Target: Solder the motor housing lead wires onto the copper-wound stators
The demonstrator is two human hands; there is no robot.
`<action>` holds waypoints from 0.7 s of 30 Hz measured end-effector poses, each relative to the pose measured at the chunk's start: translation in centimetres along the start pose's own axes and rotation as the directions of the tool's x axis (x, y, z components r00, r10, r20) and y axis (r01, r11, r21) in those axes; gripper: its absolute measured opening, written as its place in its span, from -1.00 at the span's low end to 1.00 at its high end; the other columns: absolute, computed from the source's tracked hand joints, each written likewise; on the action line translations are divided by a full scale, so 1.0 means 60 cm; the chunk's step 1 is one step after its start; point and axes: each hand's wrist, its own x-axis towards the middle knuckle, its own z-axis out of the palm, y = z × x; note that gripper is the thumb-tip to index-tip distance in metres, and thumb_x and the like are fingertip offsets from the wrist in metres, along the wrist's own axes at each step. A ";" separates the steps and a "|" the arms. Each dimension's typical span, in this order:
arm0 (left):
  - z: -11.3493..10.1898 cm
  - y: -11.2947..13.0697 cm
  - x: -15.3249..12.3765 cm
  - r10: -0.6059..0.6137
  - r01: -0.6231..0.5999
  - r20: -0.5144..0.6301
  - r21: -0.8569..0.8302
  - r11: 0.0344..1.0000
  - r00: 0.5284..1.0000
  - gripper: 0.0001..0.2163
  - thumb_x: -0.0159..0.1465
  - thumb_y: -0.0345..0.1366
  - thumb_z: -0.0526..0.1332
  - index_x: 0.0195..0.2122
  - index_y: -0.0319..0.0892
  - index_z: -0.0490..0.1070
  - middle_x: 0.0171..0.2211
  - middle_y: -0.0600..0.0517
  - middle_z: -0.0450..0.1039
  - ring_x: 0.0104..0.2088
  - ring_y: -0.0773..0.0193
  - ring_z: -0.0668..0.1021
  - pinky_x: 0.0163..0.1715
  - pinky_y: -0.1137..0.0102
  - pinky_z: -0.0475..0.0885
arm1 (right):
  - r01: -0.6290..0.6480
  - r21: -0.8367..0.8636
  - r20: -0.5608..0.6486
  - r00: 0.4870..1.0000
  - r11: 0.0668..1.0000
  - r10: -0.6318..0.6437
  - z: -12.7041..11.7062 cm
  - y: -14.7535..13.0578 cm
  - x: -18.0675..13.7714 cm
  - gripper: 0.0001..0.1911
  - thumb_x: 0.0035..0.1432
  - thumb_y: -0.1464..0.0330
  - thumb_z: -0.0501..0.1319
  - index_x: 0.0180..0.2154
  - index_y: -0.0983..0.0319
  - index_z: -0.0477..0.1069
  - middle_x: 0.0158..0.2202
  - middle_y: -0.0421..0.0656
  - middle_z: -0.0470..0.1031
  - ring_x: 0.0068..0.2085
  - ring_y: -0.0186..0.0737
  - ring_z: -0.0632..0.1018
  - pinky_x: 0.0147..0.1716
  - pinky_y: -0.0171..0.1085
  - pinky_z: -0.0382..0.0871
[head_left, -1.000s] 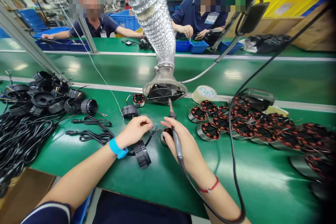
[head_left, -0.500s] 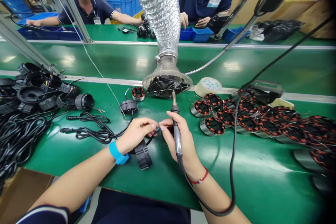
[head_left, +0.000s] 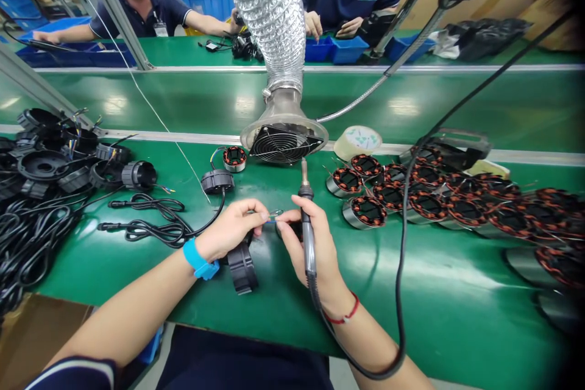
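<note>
- The left hand (head_left: 231, 230) is pinching the wire ends (head_left: 273, 214) in its grip, at 6 o'clock from the fan (head_left: 283, 143).
- The right hand (head_left: 320, 250) is closing its grip around the soldering iron (head_left: 306, 207); holding its tip away at 12 o'clock seems safest.

Green bench (head_left: 434, 292), copper stators (head_left: 365, 210), black cables (head_left: 150, 225), black housings (head_left: 241, 268)

No lettering is legible; badge (head_left: 160, 28) and tape roll (head_left: 357, 140) print blur.

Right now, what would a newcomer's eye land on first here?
The silver duct drops to a fan hood at centre. Below it, the right hand grips a soldering iron and pinches thin wires with the left hand. Copper-wound stators crowd the right.
</note>
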 end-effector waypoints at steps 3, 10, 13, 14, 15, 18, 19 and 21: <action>-0.002 0.003 0.007 0.053 -0.049 -0.021 0.169 0.984 0.998 -0.89 0.15 -0.30 0.15 -0.46 -0.23 0.31 -0.58 0.15 0.25 -0.56 0.43 0.29 -0.52 0.50 0.18 | 0.010 -0.059 0.058 0.998 0.998 -0.007 -0.013 0.009 -0.002 -0.55 0.17 0.45 0.14 0.09 0.11 0.14 -0.33 -0.22 0.49 -0.25 -0.21 0.52 -0.21 -0.15 0.42; -0.015 0.008 0.016 0.114 -0.122 0.047 0.503 0.856 0.992 -0.92 0.14 -0.41 0.11 -0.45 -0.23 0.37 -0.51 0.11 0.31 -0.53 0.41 0.29 -0.49 0.48 0.22 | 0.115 -0.244 0.192 0.979 0.963 -0.068 -0.048 0.016 0.013 -0.49 0.15 0.50 0.13 0.11 0.09 0.14 -0.27 -0.20 0.51 -0.18 -0.15 0.49 -0.08 -0.08 0.31; -0.017 0.008 0.018 0.106 -0.121 0.058 0.505 0.854 0.993 -0.92 0.14 -0.40 0.11 -0.45 -0.23 0.38 -0.50 0.11 0.30 -0.52 0.40 0.30 -0.46 0.46 0.23 | 0.122 -0.255 0.213 0.975 0.959 -0.067 -0.044 0.019 0.019 -0.51 0.17 0.51 0.12 0.11 0.09 0.13 -0.32 -0.23 0.51 -0.23 -0.17 0.48 -0.11 -0.12 0.31; -0.017 0.009 0.018 0.109 -0.124 0.061 0.503 0.855 0.992 -0.91 0.15 -0.40 0.11 -0.45 -0.23 0.38 -0.49 0.10 0.31 -0.52 0.40 0.30 -0.45 0.46 0.24 | 0.117 -0.263 0.207 0.976 0.958 -0.062 -0.039 0.021 0.021 -0.53 0.17 0.51 0.12 0.10 0.10 0.14 -0.34 -0.24 0.50 -0.25 -0.17 0.48 -0.12 -0.13 0.31; -0.018 0.009 0.019 0.116 -0.131 0.061 0.501 0.856 0.991 -0.91 0.15 -0.39 0.12 -0.45 -0.23 0.38 -0.47 0.10 0.31 -0.50 0.40 0.31 -0.44 0.46 0.24 | 0.117 -0.275 0.201 0.978 0.954 -0.062 -0.033 0.023 0.024 -0.54 0.18 0.50 0.12 0.09 0.11 0.15 -0.35 -0.24 0.50 -0.26 -0.17 0.47 -0.13 -0.13 0.31; -0.019 0.010 0.021 0.148 -0.147 0.040 0.515 0.844 0.988 -0.90 0.15 -0.38 0.13 -0.46 -0.23 0.40 -0.41 0.07 0.32 -0.45 0.38 0.34 -0.40 0.45 0.25 | 0.145 -0.308 0.185 0.979 0.940 -0.091 -0.016 0.029 0.033 -0.56 0.19 0.49 0.11 0.09 0.15 0.16 -0.33 -0.21 0.51 -0.25 -0.16 0.48 -0.13 -0.12 0.30; -0.020 0.011 0.021 0.157 -0.150 0.031 0.526 0.837 0.987 -0.90 0.16 -0.38 0.13 -0.46 -0.23 0.40 -0.40 0.07 0.32 -0.44 0.38 0.35 -0.39 0.44 0.25 | 0.158 -0.312 0.186 0.977 0.937 -0.102 -0.013 0.029 0.035 -0.56 0.19 0.48 0.11 0.10 0.16 0.16 -0.32 -0.20 0.51 -0.25 -0.16 0.48 -0.12 -0.12 0.30; -0.020 0.013 0.021 0.171 -0.155 0.022 0.551 0.820 0.985 -0.89 0.17 -0.38 0.13 -0.46 -0.23 0.41 -0.40 0.06 0.32 -0.41 0.36 0.36 -0.37 0.44 0.26 | 0.170 -0.311 0.179 0.977 0.935 -0.118 -0.014 0.025 0.035 -0.56 0.19 0.47 0.11 0.10 0.16 0.16 -0.29 -0.19 0.53 -0.21 -0.16 0.48 -0.10 -0.10 0.30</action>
